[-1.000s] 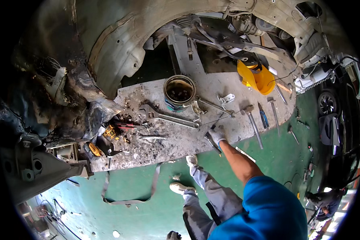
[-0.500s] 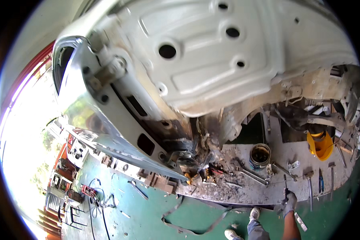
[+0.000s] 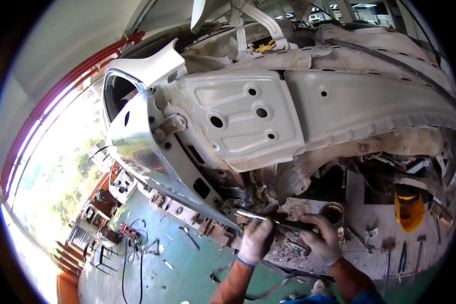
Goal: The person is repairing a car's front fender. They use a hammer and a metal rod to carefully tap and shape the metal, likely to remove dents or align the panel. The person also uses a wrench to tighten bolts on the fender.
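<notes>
Both hands wear pale grey work gloves and meet over the bench in front of the stripped car body's rusty lower corner [image 3: 258, 187]. Between them, nearly level, lies a long bar-like tool [image 3: 253, 215], bright metal at its left end and dark toward the right; its exact kind is unclear. My left hand [image 3: 256, 240] is closed at the bright part, just below the torn, rusted metal. My right hand [image 3: 323, 239] wraps the dark end. The pale wheel-arch panel [image 3: 238, 119] with round holes rises beyond.
A round can [image 3: 333, 214] stands right of my hands, with a yellow hard-hat-like shell [image 3: 409, 213] farther right. Hammers [image 3: 388, 253] and blue-handled pliers [image 3: 403, 257] lie on the bench. A door panel [image 3: 152, 162] juts out at left. Cables [image 3: 137, 243] trail over the green floor.
My view has lifted, showing more of the car's upper body. My left hand has come in. My right hand has moved left and up from the bench's front edge, to the rusty corner.
</notes>
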A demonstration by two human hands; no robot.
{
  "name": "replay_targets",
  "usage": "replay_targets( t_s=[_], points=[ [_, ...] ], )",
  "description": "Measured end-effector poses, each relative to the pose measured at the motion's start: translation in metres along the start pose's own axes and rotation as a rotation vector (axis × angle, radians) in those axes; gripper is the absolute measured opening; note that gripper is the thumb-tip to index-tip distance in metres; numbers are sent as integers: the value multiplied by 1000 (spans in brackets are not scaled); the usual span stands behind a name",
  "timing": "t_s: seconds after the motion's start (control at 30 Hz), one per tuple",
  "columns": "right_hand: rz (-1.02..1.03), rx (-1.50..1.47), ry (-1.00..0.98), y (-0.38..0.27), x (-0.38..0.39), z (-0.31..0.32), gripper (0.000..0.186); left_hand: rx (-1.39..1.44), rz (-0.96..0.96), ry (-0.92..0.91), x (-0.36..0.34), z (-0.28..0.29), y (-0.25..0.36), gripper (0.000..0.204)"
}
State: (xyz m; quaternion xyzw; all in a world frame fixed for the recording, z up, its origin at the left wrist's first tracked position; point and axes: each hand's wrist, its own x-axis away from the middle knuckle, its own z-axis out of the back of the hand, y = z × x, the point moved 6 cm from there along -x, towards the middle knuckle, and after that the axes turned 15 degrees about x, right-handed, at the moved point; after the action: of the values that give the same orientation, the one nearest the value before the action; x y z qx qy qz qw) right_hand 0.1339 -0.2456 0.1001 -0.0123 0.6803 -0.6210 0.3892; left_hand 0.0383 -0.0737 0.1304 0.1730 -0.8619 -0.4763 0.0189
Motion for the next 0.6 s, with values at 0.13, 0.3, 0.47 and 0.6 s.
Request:
replay_targets(
  t_s=[0.13,0.3,0.47,0.6],
  points=[
    [-55,-222,-221,-55,-48,-14,54,68,-251,103,-25,-29,63,43],
    [-61,-572,-345,-93,-82,-57,59,-192,-456,205,-32,-18,142,50],
    [183,-268,-41,-109,-123,-75,45,-80,-454,147,-55,-38,165,63],
    [268,-121,-7,-133,-133,-95,45,30,-491,107,-44,-21,176,67]
  ],
)
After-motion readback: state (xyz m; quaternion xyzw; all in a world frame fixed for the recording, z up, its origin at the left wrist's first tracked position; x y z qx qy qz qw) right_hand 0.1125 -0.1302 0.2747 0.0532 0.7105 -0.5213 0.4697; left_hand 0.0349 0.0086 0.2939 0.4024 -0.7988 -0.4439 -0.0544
